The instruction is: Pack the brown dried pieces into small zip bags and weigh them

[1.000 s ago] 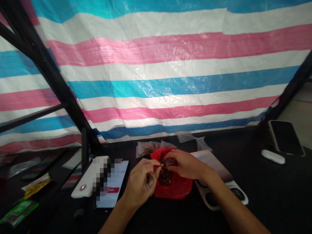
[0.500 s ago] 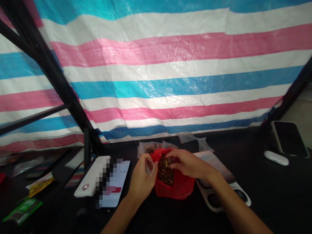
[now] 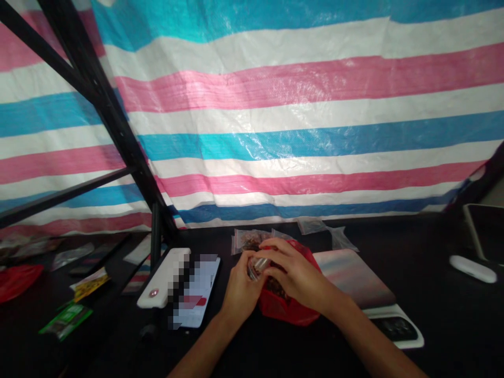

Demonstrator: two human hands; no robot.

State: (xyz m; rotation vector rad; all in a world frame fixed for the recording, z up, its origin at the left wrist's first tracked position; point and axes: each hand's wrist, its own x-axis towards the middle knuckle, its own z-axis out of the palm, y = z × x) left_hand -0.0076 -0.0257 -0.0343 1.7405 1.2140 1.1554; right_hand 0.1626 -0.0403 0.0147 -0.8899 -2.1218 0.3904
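Observation:
My left hand (image 3: 238, 289) pinches a small clear plastic pouch (image 3: 256, 265) and holds it up against the left rim of a red plastic bag (image 3: 289, 310). That bag lies on the dark table and holds brown dried bits. My right hand (image 3: 299, 275) reaches across the bag's mouth, its fingers curled at the pouch's opening. What its fingertips hold is hidden. Both hands touch over the bag.
A phone with a lit screen (image 3: 199, 291) and a white device (image 3: 163, 278) lie left of the hands. A white scale (image 3: 362, 283) sits on the right. Filled small pouches (image 3: 248, 239) and clear ones (image 3: 340, 239) lie behind. The striped tarp (image 3: 299, 126) hangs close behind; black bars (image 3: 118, 131) stand left.
The left hand has raised the pouch from beside the bag to its rim. The right hand has come out of the bag to the pouch. The view has shifted left.

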